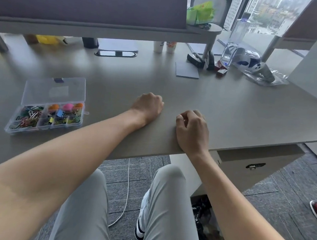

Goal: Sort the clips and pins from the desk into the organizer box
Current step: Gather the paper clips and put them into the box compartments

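**Organizer box filled and open; both hands curled on the desk**

The organizer box (45, 118) is seen on the grey desk (220, 109), well to the left of both hands. Its long axis is laid roughly left to right, tilted slightly, and its clear lid (54, 92) is folded back on the far side, away from the person. Coloured paper clips (27, 117) are held in the large left compartment. In the smaller compartments to the right of these, binder clips (60, 115) and round-headed pins (68, 107) in orange and pink are seen; exactly which item sits in which small cell cannot be told.

To the right of the box, the left hand (148, 107) is rested on the desk with its fingers curled under into a loose fist, knuckles pointed away from the person. Nothing is seen to be gripped by it. Further right of the box, near the desk's front edge, the right hand (191, 129) is rested with fingers bent and thumb brought close to the fingertips; whether something small is pinched there cannot be told.

Far to the right of the box and toward the back of the desk, a grey pad (187, 69), a black stapler (195, 60) and a crumpled plastic bag (260, 70) are placed.
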A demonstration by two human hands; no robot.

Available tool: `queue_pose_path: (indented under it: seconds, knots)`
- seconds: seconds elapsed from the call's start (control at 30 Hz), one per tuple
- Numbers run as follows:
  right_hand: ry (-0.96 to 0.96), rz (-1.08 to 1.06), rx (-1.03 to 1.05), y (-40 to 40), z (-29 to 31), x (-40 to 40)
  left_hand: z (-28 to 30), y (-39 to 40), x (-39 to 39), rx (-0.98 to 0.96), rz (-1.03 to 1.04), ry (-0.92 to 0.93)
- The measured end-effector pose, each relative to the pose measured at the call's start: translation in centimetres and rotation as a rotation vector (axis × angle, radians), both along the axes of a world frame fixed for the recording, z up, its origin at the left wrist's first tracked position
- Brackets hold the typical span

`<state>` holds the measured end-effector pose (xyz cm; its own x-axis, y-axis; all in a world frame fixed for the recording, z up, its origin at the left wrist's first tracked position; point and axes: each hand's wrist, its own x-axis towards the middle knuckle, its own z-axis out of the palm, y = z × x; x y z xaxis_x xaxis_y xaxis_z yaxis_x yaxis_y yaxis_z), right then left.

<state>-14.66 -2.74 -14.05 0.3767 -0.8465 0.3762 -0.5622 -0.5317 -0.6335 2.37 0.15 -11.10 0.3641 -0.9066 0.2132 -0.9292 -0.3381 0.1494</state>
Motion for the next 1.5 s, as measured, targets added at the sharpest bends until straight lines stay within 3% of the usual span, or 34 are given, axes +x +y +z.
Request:
queue_pose_path:
  seconds: [0.23,0.53,0.73,1.0,1.17,1.27,1.4,1.5]
  knots:
    - [0.138,0.051,-0.048,0.4,0.0,0.3,0.4,-0.2,1.1,-0.142,0.030,0.236]
    - [0.566,-0.033,-0.113,1.4,1.5,4.6,1.5,3.2,4.8,-0.200,0.157,0.245]
    - [0.600,0.007,-0.148,1.3,1.6,8.6,1.5,6.6,7.9,-0.262,0.201,0.292]
    - [0.641,0.278,-0.224,0.3,2.6,9.4,1.1,9.9,8.3,-0.228,0.256,0.306]
    - [0.545,0.406,-0.209,1.1,2.2,8.4,0.9,10.8,7.9,-0.201,0.242,0.308]
    - [0.436,0.300,-0.143,1.4,2.2,7.2,0.6,10.9,7.9,-0.198,0.228,0.306]
    - [0.598,0.114,-0.191,2.4,2.0,5.3,-0.1,11.1,8.3,-0.199,0.218,0.294]
    - [0.663,0.093,-0.259,3.9,1.8,5.1,-0.4,11.3,8.2,-0.201,0.217,0.289]
